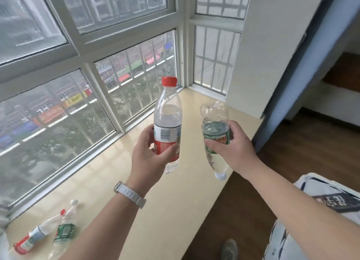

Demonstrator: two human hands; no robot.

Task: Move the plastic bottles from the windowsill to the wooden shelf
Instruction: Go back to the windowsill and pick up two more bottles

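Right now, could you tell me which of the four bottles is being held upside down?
The green-labelled bottle in the right hand: its white cap points down, unlike the upright red-capped bottle.

Red-capped bottle (168,121) upright, green-label bottle (215,136) inverted, two bottles (50,230) lying on windowsill (175,191)

Two bare forearms, no sleeves in view. Left hand (150,152) and right hand (231,148) ungloved, no rings visible. White ribbed watch strap (130,195) around left wrist, metal loop at one end. Grey shoe (229,249) visible below.
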